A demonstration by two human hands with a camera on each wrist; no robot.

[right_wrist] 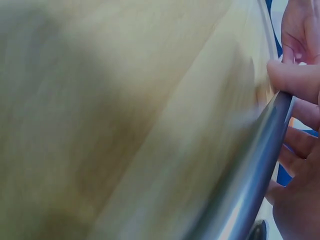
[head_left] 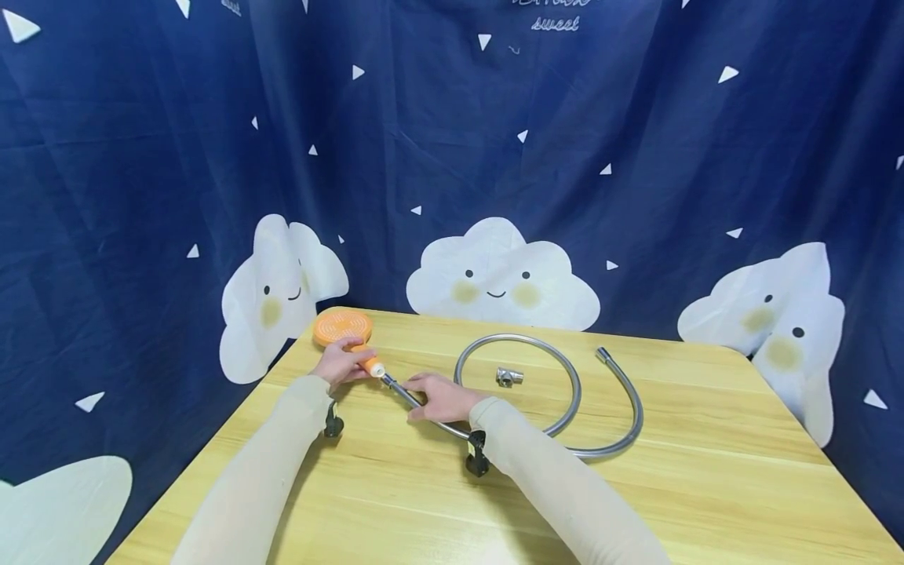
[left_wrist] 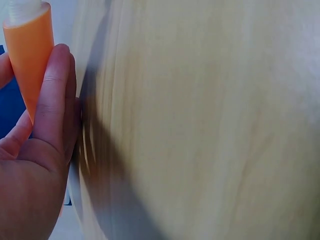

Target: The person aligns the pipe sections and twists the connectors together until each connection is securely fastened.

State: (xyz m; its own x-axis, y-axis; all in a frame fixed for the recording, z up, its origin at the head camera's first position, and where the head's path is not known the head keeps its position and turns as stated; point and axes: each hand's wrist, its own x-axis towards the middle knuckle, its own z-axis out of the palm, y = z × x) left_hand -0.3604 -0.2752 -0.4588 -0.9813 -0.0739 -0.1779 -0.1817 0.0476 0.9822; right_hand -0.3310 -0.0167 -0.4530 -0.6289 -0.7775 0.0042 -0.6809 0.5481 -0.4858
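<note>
An orange shower head (head_left: 342, 326) lies at the far left of the table, its round face turned up. My left hand (head_left: 340, 363) grips its handle (left_wrist: 31, 55), fingers and thumb on either side. The white threaded end of the handle points towards the metal end of a grey shower hose (head_left: 576, 392); whether the two touch, I cannot tell. A short way behind that end, my right hand (head_left: 445, 399) holds the hose between thumb and fingers, as the right wrist view shows. Inside the hose's loop lies a small chrome fitting (head_left: 506, 377).
The hose loops over the wooden table (head_left: 713, 439), and its other metal end (head_left: 603, 355) lies back right. A dark blue curtain (head_left: 438, 141) with white clouds hangs behind the table's far edge and at both sides.
</note>
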